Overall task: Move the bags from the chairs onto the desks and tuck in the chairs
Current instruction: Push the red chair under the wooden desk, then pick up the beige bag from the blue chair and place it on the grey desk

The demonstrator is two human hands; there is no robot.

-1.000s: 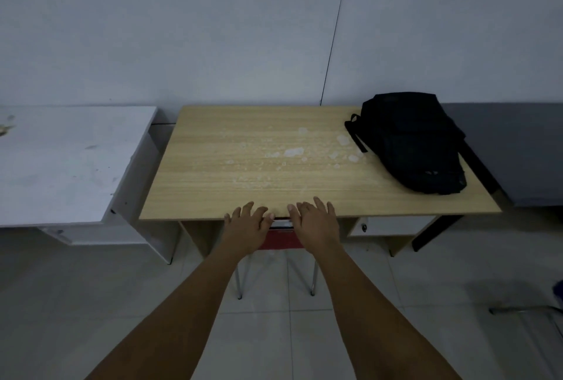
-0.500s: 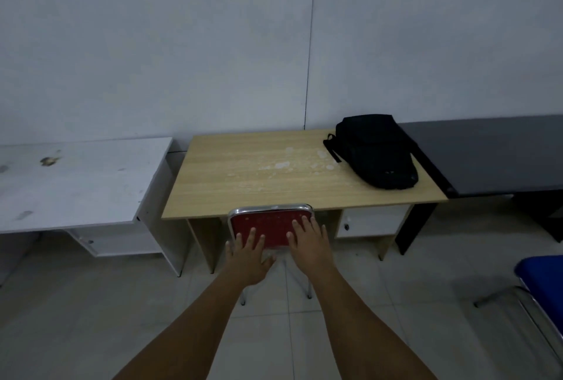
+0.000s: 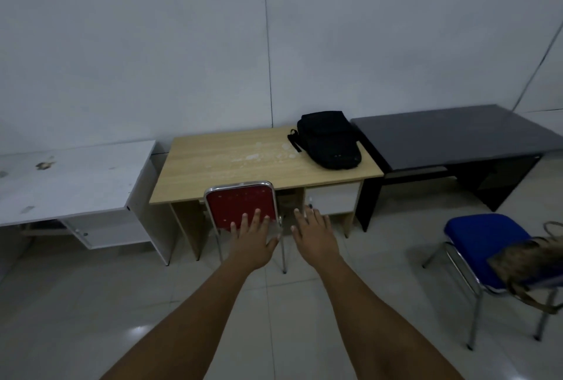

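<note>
Red perforated chair back with chrome frame [image 3: 240, 207] sits against the front edge of the light wood tabletop [image 3: 243, 166], seat hidden under it; we judge this chair tucked. Black fabric backpack [image 3: 329, 139] lies on that tabletop's far right corner, touching nothing else.

Our left hand [image 3: 253, 241] is flat in front of the chair back, fingers spread, grip on nothing; contact or a small gap, cannot tell. Our right hand [image 3: 315, 235] hovers just right of the chair, fingers splayed, empty.

Next job looks like the blue padded chair with chrome legs [image 3: 484, 248], well apart from the dark grey tabletop [image 3: 451, 136], with a brown camouflage-patterned bag [image 3: 527, 261] draped over its seat, partly cut off at the frame edge.

How we'd do it:
- Lift the bag with both hands under the body, not by one strap; it looks floppy and straps hang off the seat edge, may snag the frame.
- Set it well in from the dark tabletop's edge.
- Then push the blue chair by its back, square to the kneehole, so legs miss the side panel.
</note>
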